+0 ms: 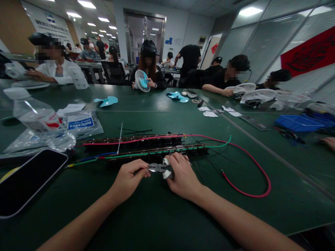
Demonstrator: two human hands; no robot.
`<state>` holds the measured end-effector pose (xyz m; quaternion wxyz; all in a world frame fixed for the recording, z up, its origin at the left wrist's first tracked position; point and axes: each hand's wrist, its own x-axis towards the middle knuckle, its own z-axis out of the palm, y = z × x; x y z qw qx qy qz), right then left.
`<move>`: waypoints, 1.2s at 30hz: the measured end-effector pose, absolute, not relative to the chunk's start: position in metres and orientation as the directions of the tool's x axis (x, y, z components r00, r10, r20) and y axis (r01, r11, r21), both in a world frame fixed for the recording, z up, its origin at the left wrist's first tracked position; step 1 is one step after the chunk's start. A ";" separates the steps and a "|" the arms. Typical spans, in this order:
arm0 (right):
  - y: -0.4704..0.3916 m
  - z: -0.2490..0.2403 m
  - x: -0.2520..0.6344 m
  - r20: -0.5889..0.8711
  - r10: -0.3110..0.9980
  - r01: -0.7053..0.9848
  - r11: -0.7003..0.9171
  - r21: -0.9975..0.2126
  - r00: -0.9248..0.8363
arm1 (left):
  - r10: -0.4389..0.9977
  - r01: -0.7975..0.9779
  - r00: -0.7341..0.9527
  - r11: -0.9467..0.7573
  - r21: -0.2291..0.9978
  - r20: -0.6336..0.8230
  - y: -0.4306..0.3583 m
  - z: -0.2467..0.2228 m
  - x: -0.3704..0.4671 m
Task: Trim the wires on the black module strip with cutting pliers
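Note:
My right hand (pixel 183 174) is closed around the white handles of a pair of pliers (pixel 157 168), whose metal jaws point left. My left hand (pixel 132 176) is pinched right at the jaw tips; whatever lies between its fingers is too small to make out. Just beyond both hands lie two long black strips with metal contacts, a nearer strip (pixel 112 162) and a farther strip (pixel 167 140). A green wire (pixel 141 153) runs along the nearer one and a red wire (pixel 269 184) along the farther one, looping out to the right. A white cable tie (pixel 120 139) sticks up from the nearer strip.
At left are a phone (pixel 31 181), a water bottle (pixel 39 118) and a plastic bag (pixel 83 123). Blue fan blades (pixel 106 101) and a blue tray (pixel 298 123) lie farther off. Co-workers handle fan parts across the table (pixel 235 219); a person's hand (pixel 329 142) shows at right.

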<state>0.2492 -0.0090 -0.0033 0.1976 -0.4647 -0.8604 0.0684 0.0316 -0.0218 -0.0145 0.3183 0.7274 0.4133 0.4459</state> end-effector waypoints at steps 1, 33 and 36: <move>-0.009 -0.003 0.249 0.278 0.825 0.771 0.561 -0.301 -0.491 | 0.885 0.317 0.261 -0.457 0.831 0.386 -0.022 -0.014 0.032; -0.009 -0.005 0.250 0.300 0.810 0.759 0.581 -0.294 -0.503 | 0.893 0.316 0.309 -0.421 0.851 0.327 -0.020 -0.015 0.030; -0.008 -0.005 0.250 0.295 0.813 0.760 0.578 -0.297 -0.502 | 0.895 0.318 0.311 -0.416 0.852 0.321 -0.020 -0.015 0.030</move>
